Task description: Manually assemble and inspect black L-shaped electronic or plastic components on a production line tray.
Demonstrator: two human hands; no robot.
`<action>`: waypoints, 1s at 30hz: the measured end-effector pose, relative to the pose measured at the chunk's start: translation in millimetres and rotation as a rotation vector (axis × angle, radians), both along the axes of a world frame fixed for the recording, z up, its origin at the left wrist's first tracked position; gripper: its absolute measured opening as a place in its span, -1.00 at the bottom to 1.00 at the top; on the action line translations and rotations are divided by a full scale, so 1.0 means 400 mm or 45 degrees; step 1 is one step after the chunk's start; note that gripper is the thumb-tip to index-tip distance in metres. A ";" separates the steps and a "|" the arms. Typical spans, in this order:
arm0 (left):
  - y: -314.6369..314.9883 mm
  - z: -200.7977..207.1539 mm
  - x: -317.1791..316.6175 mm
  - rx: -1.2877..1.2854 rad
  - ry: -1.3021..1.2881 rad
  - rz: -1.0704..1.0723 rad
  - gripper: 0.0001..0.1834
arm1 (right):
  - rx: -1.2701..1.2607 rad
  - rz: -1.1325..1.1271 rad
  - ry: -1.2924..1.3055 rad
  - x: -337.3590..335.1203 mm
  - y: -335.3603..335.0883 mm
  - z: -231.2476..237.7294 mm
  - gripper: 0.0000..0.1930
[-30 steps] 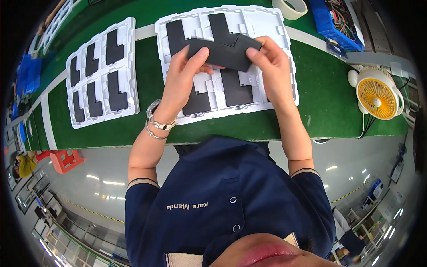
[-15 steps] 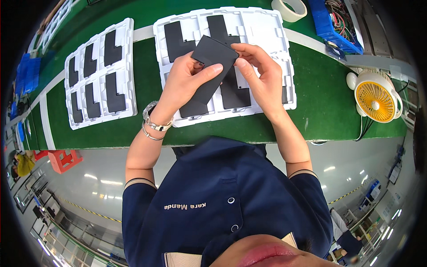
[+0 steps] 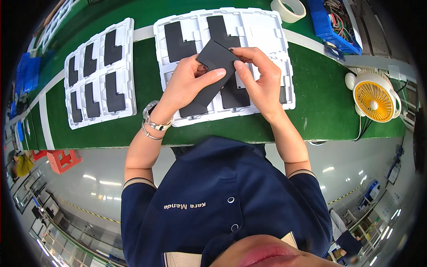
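A flat black L-shaped piece (image 3: 219,60) is held up in both my hands, tilted, above a white moulded tray (image 3: 264,33). My left hand (image 3: 187,82) grips its left side, thumb flat on the upper face and fingers curled underneath. At its upper right corner, my right hand (image 3: 262,80) pinches the edge between thumb and fingers. Several similar black pieces lie in the tray's pockets, such as the black piece (image 3: 178,42) at the upper left. My hands and the held piece hide part of the tray.
Left of my hands, a second white tray (image 3: 128,71) holds several black pieces. A yellow-and-white fan (image 3: 373,101) stands at the right on the green table (image 3: 320,93). Farther back are a tape roll (image 3: 289,10) and a blue bin (image 3: 329,26) of wires.
The held black piece has come slightly nearer and tilted a little. My right thumb and fingers have shifted slightly along its upper right corner.
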State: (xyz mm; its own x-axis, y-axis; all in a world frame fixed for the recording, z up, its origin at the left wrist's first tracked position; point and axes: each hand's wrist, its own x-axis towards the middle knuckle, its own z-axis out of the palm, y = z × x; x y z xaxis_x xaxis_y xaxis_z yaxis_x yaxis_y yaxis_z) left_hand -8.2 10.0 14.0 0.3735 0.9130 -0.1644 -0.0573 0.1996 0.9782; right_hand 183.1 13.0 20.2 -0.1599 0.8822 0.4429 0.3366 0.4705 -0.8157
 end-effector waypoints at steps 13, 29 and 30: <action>-0.009 -0.017 0.016 0.029 -0.037 -0.035 -0.70 | 0.106 -0.131 -0.073 -0.004 -0.021 -0.013 -0.86; -0.001 -0.004 0.003 -0.042 -0.015 -0.194 -0.67 | -0.780 0.251 0.499 0.042 0.017 0.004 -0.77; 0.000 -0.002 0.001 -0.047 0.006 -0.230 -0.67 | -0.819 0.278 0.504 0.042 0.019 0.003 -0.78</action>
State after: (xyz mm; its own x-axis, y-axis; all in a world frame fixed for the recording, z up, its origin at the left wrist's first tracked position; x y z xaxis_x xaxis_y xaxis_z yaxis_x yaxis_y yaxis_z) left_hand -7.9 10.2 13.2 0.5298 0.8245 -0.1988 -0.0130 0.2423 0.9701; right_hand 199.9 20.4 21.3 -0.2965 0.9513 -0.0840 -0.0816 -0.1129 -0.9903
